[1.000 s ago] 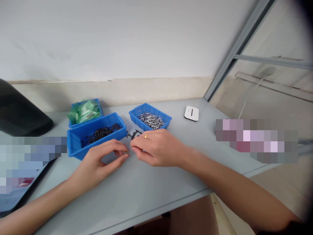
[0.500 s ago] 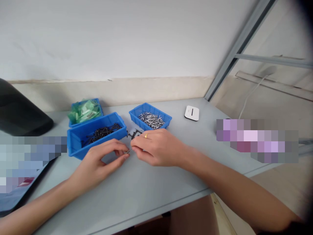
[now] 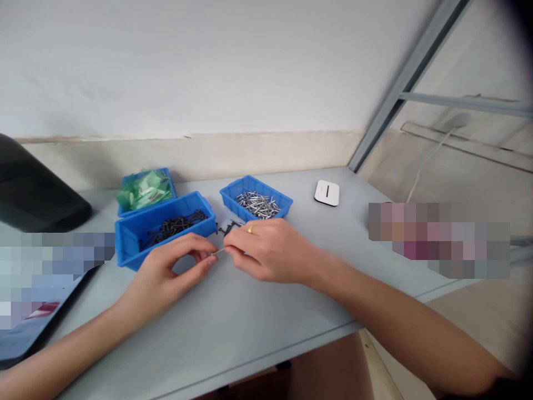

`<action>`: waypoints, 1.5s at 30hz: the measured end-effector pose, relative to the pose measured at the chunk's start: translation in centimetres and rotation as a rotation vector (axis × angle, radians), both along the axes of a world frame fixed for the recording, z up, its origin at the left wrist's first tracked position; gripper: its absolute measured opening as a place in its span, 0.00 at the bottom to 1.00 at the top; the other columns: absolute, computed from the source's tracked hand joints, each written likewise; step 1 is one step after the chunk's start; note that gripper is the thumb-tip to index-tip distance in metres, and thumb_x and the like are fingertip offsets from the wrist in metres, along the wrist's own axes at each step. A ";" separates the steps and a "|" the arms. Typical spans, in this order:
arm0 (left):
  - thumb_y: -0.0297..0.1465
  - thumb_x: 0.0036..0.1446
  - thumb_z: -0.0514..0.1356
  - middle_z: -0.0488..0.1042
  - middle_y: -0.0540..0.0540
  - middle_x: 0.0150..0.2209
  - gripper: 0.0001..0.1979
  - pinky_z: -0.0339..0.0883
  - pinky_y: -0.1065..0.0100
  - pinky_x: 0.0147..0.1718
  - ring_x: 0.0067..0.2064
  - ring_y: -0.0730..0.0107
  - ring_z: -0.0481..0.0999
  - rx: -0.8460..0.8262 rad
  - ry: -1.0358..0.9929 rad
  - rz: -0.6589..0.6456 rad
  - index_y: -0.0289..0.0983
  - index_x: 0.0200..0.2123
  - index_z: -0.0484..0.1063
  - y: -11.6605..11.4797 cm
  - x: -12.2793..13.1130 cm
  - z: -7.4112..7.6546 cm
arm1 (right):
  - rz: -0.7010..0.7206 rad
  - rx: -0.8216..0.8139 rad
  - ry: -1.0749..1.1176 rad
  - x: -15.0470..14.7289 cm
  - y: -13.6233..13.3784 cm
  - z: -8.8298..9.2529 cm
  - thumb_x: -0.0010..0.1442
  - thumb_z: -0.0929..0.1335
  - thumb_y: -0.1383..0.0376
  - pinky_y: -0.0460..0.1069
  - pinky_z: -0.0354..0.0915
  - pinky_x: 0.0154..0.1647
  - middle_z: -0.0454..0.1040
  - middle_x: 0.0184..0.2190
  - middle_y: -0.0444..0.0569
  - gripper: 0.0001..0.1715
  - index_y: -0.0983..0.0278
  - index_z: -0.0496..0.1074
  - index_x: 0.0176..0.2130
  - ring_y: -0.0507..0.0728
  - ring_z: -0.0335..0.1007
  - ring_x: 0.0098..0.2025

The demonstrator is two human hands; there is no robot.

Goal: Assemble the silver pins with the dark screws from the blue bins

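Between my two hands lies a thin silver pin [image 3: 219, 252], perhaps a rivet. My left hand [image 3: 177, 264] pinches its left end between thumb and forefinger. The fingers of my right hand [image 3: 266, 250], with a gold ring on one, are closed around the other end, which is hidden. Just behind the right fingertips, several loose black screws [image 3: 227, 228] lie on the table, partly covered. A blue bin [image 3: 125, 244] holding black screws stands behind my left hand. Beyond my right hand is a smaller blue bin [image 3: 233, 205] with many silver pins.
A third blue bin [image 3: 166, 173] at the back holds green plastic bags [image 3: 145, 191]. On the grey table [image 3: 258, 328] sits a white box-shaped device [image 3: 327, 193], right of the bins. A dark object [image 3: 37, 189] stands at left, near a blurred screen. A metal frame post [image 3: 391, 83] rises at right.
My left hand has shifted slightly left, and the fingertips are a little farther apart. More of the silver pin shows between them, now spanning both hands.
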State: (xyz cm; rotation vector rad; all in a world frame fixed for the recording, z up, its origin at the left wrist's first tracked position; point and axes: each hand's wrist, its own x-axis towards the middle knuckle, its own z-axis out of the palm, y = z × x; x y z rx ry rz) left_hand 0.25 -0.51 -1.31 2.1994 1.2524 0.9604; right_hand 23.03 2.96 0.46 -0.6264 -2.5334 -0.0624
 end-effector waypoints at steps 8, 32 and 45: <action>0.38 0.60 0.62 0.79 0.51 0.35 0.06 0.75 0.68 0.37 0.36 0.65 0.78 0.037 -0.100 0.100 0.44 0.35 0.76 -0.3 0.1 0.6 | -0.031 -0.110 -0.049 -0.4 -0.2 -0.2 0.68 0.59 0.66 0.47 0.53 0.30 0.74 0.27 0.44 0.13 0.64 0.70 0.38 0.51 0.69 0.31; 0.37 0.59 0.62 0.78 0.53 0.30 0.06 0.72 0.73 0.32 0.33 0.69 0.77 -0.168 -0.099 -0.008 0.42 0.34 0.77 0.2 -0.1 -0.2 | 0.060 -0.038 -0.055 -0.3 0.0 -0.4 0.71 0.56 0.66 0.47 0.61 0.38 0.79 0.36 0.47 0.18 0.65 0.72 0.43 0.52 0.73 0.39; 0.36 0.56 0.64 0.81 0.52 0.30 0.05 0.74 0.73 0.29 0.30 0.68 0.79 -0.172 -0.200 0.064 0.42 0.34 0.78 0.0 0.5 0.6 | 0.050 -0.066 -0.025 -0.6 -0.2 -0.8 0.72 0.57 0.62 0.47 0.60 0.37 0.79 0.36 0.47 0.17 0.65 0.71 0.42 0.52 0.74 0.38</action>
